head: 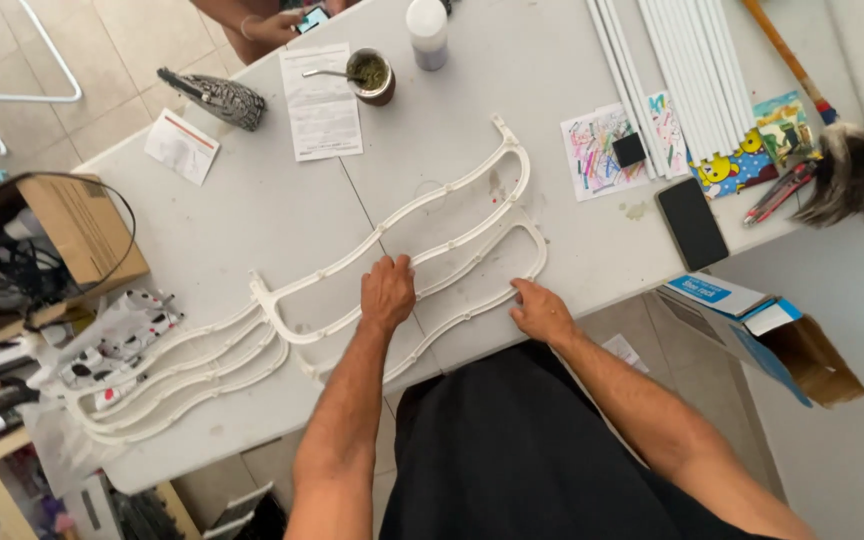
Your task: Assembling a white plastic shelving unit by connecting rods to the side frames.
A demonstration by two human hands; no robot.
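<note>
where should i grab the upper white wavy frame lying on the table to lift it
Grip the upper wavy frame by its two long thin rails near the middle, hands spread apart, coming from the near table edge. It lies flat, long and slender, so one end grip would likely let it sag.

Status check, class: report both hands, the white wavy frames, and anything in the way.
Left hand and right hand flat on white wavy frames. Nothing gripped. More frames stacked left.

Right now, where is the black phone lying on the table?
In the head view, the black phone lies at the right edge of the white table, just below the colourful drawings and to the right of the wavy white frames.
</note>
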